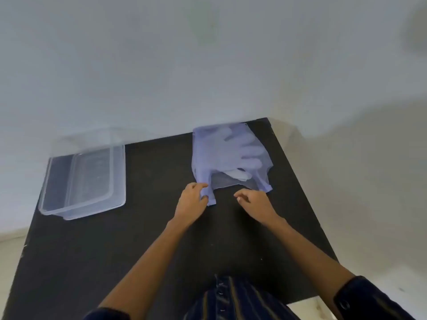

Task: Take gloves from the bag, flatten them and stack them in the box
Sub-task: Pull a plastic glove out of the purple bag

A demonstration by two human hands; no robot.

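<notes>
A thin pale-violet carrier bag (203, 155) lies flat at the far right of the black table (143, 239). Pale gloves (242, 151) show through it, fingers pointing right. My left hand (193, 199) pinches the bag's left handle strap near its end. Just in front of the bag's mouth, my right hand (253, 200) hovers with fingers curled and holds nothing. A clear plastic box (83, 181) stands at the table's far left with nothing visible inside.
A white wall rises directly behind the table's far edge. The table's right edge runs close to the bag. Pale floor shows at the left and lower right. My dark striped clothing fills the bottom middle.
</notes>
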